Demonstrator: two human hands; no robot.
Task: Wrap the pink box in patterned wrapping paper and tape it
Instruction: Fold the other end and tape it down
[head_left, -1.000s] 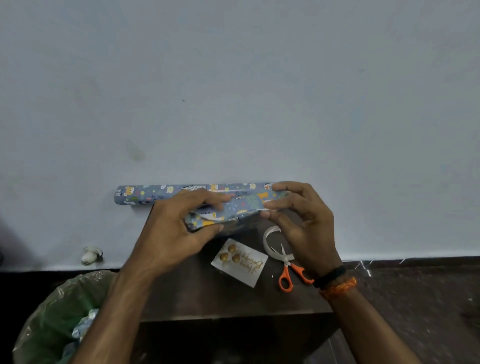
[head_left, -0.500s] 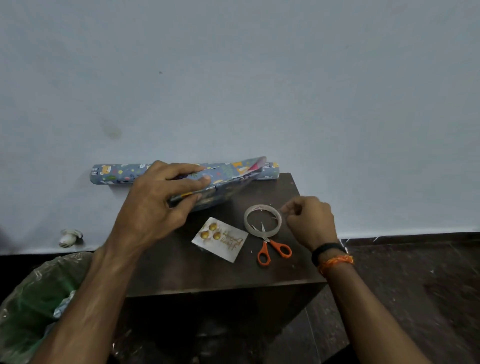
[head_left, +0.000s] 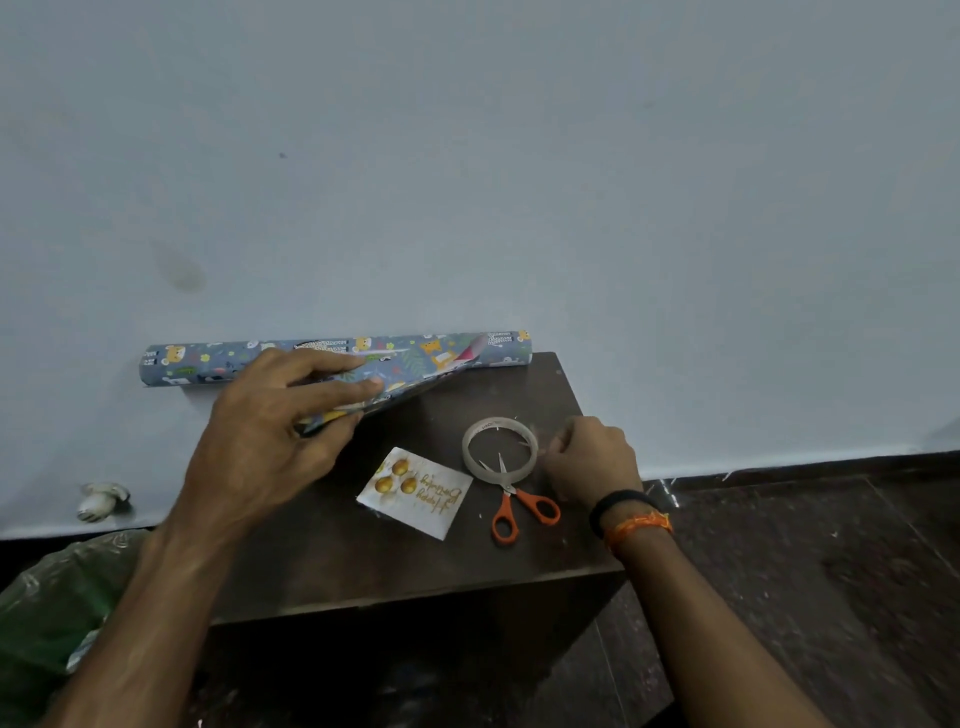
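My left hand (head_left: 270, 436) grips the box wrapped in blue animal-print paper (head_left: 410, 371) and holds it tilted above the back of the dark table (head_left: 363, 561). A pink corner of the box (head_left: 467, 354) shows at the paper's open right end. My right hand (head_left: 592, 462) is at the right rim of the clear tape roll (head_left: 470, 452), fingers pinched on what looks like a small clear piece of tape. The wrapping paper roll (head_left: 208, 358) lies along the wall behind the box.
Orange-handled scissors (head_left: 524, 512) lie with their blades inside the tape roll. A white birthday card (head_left: 415, 491) sits mid-table. A green bin bag (head_left: 47, 608) stands at lower left. A small white object (head_left: 101, 499) lies by the wall.
My right hand let go of the box's right end and dropped to the tape roll. The left hand keeps the box, now tilted with its right end raised.
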